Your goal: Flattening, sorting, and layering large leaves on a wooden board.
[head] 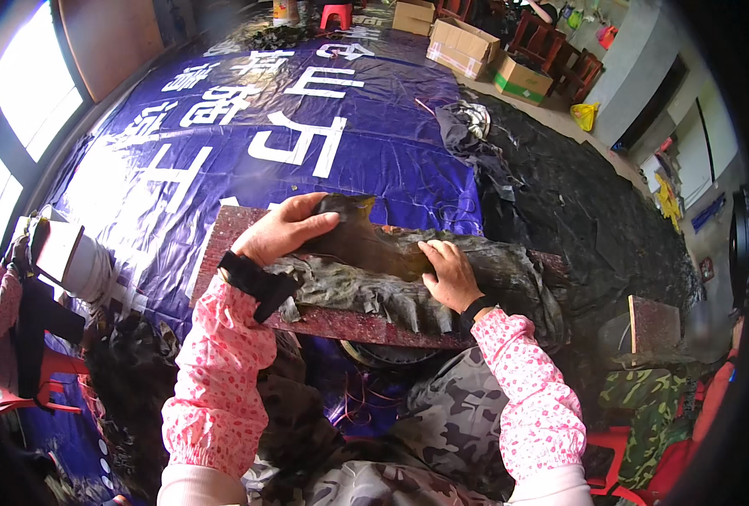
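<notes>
My left hand [283, 229] pinches the upper end of a broad, wet-looking brown-green sheet [374, 250], which looks like a kelp blade, between thumb and fingers. The sheet slopes down to the right, where my right hand [453, 277] lies on it with fingers extended and thumb apart. Beneath is a crumpled grey-green layer [355, 290], cloth or more leaf; I cannot tell which. It covers much of a worn reddish board [374, 327] in front of my knees. Part of a round black rim [387, 355] shows below the board.
A blue tarpaulin [387, 164] with large white characters covers the floor ahead. Dark sheets [577, 209] spread on the right. Cardboard boxes [463, 45] and wooden chairs [536, 39] stand behind. People sit at both sides, one with a patterned sleeve [1, 297], near a white bucket [88, 265].
</notes>
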Demonstrator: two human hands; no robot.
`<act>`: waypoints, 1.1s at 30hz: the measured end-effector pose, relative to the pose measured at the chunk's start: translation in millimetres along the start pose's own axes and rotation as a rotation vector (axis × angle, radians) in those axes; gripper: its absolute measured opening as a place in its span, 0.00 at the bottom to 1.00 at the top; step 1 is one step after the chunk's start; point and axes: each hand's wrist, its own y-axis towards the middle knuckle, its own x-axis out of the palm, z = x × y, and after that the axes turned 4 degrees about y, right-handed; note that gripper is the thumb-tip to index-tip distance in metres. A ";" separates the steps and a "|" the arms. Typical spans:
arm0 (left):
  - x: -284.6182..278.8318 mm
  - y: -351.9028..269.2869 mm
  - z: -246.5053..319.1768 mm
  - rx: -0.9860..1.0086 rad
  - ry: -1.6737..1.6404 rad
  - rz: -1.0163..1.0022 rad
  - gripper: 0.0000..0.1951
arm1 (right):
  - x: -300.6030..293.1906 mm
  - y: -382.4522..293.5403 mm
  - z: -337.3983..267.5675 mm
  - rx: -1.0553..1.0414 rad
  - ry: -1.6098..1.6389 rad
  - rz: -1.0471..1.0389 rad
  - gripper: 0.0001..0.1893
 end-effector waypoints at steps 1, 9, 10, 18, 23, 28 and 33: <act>1.0 3.5 3.5 0.013 0.036 -0.006 0.22 | 0.1 -3.9 6.5 0.020 -0.042 0.006 0.26; -91.2 -9.4 -76.6 -0.062 0.944 -0.153 0.23 | 4.4 -15.4 17.2 0.044 -0.010 0.044 0.07; -95.4 -12.1 -87.8 -0.129 1.017 -0.087 0.24 | 1.6 -14.0 19.6 0.077 0.040 0.029 0.06; -75.8 -7.5 -110.8 -0.205 1.173 0.106 0.25 | -57.8 -33.8 81.9 0.535 0.258 0.416 0.10; -98.0 -10.6 -135.1 -0.196 1.148 0.077 0.21 | -118.3 -128.3 139.3 0.964 0.475 0.554 0.10; -107.8 5.0 -152.5 -0.210 1.140 0.075 0.21 | -124.0 -234.3 169.3 1.073 0.162 0.121 0.25; -102.2 3.8 -140.5 -0.271 1.189 0.081 0.21 | -111.4 -227.3 150.4 1.090 0.002 0.180 0.28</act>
